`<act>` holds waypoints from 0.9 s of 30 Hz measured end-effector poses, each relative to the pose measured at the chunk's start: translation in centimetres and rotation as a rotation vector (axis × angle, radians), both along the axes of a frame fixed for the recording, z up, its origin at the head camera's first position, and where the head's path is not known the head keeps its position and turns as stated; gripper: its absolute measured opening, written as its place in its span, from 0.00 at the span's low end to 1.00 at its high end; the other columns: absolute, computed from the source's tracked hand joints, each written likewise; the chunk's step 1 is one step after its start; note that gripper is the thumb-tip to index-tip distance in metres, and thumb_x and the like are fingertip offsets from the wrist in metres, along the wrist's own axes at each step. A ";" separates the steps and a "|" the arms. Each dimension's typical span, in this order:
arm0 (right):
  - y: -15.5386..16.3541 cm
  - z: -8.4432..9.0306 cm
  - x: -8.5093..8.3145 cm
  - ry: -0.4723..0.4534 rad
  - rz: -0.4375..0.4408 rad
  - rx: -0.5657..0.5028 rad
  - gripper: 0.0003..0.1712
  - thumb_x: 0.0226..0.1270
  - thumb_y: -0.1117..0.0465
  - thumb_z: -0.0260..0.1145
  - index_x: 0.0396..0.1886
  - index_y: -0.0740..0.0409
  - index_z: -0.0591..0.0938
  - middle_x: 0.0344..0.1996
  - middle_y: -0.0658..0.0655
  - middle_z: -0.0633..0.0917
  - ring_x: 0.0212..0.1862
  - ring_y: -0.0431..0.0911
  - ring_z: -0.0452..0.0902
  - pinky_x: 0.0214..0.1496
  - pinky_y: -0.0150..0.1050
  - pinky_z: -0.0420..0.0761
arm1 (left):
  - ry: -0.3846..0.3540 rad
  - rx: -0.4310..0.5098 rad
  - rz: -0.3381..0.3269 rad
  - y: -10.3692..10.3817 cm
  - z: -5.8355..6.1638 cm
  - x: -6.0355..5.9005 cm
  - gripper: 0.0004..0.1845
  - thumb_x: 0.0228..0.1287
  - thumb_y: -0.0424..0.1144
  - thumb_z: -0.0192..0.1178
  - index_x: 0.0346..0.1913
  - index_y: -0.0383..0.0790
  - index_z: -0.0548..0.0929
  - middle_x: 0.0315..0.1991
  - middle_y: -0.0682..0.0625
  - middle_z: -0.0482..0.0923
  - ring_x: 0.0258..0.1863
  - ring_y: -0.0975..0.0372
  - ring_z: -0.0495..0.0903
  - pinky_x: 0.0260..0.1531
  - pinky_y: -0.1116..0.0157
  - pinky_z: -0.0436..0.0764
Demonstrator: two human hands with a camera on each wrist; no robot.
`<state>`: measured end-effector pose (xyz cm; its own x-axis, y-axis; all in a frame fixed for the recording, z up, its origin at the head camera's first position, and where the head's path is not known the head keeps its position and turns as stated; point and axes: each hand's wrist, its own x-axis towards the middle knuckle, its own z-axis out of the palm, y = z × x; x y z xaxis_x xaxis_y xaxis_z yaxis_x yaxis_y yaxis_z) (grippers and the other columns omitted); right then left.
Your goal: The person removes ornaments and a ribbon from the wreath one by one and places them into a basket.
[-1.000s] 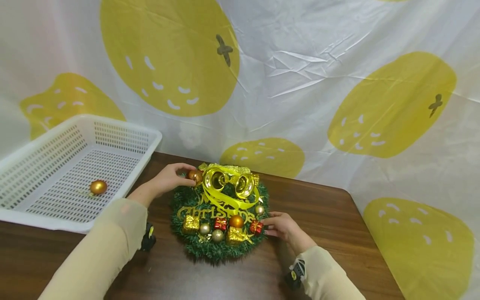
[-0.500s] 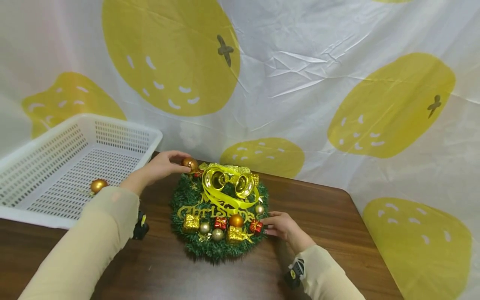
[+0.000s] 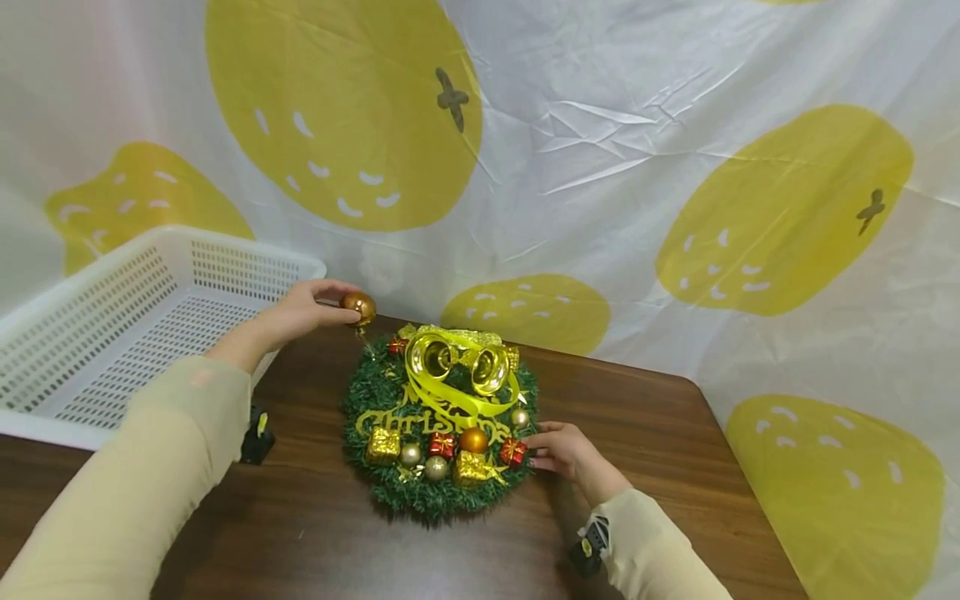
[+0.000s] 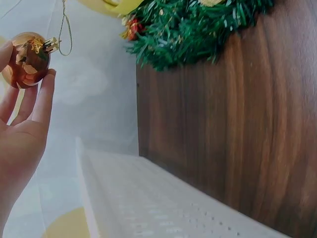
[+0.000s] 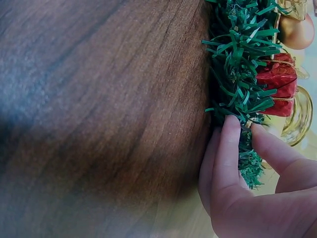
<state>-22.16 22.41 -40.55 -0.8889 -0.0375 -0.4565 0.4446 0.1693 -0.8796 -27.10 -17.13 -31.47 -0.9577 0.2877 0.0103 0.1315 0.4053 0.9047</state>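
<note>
My left hand [image 3: 300, 317] holds a shiny copper bauble [image 3: 359, 307] by its fingertips, beyond the upper left of the green Christmas wreath [image 3: 420, 498]. In the left wrist view the bauble's gold cap and thin string loop [image 4: 66, 37] show. The wreath lies on the table, with gold bells [image 3: 489, 372] and yellow ribbon at its top, gold lettering, and small gift boxes and baubles below. At its right edge my right hand [image 3: 570, 457] pinches the green tinsel between thumb and fingers, beside a red gift box [image 5: 278, 87].
A white plastic basket [image 3: 176, 232] with slotted walls stands at the left, partly behind my left forearm. The brown wooden table [image 3: 637, 442] extends around the wreath. Behind it hangs a pale curtain [image 3: 585, 200] printed with yellow fruit.
My left hand has moved up and left with the bauble, away from the wreath, uncovering a small red gift box. My forearm now hides the gold bauble in the basket. The right hand stays put.
</note>
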 end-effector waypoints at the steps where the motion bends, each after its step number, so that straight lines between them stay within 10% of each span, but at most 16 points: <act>1: 0.0 0.0 0.0 -0.001 0.002 0.000 0.37 0.61 0.75 0.58 0.67 0.77 0.53 0.22 0.51 0.77 0.24 0.38 0.73 0.25 0.27 0.80 | -0.002 -0.006 0.000 -0.3 0.1 0.0 0.31 0.63 0.43 0.59 0.67 0.35 0.65 0.64 0.35 0.63 0.64 0.45 0.62 0.62 0.46 0.66; 27: 0.3 0.0 0.3 -0.006 0.005 0.000 0.38 0.61 0.75 0.58 0.67 0.77 0.52 0.22 0.52 0.75 0.23 0.39 0.72 0.26 0.28 0.81 | -0.002 -0.069 0.069 -6.1 1.9 1.2 0.36 0.67 0.46 0.55 0.71 0.32 0.56 0.69 0.31 0.52 0.57 0.53 0.71 0.55 0.62 0.77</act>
<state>-21.89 22.70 -40.54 -0.8859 -0.0415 -0.4621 0.4493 0.1717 -0.8767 -25.86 -23.26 -29.62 -0.9752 0.2211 -0.0088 0.0996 0.4745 0.8746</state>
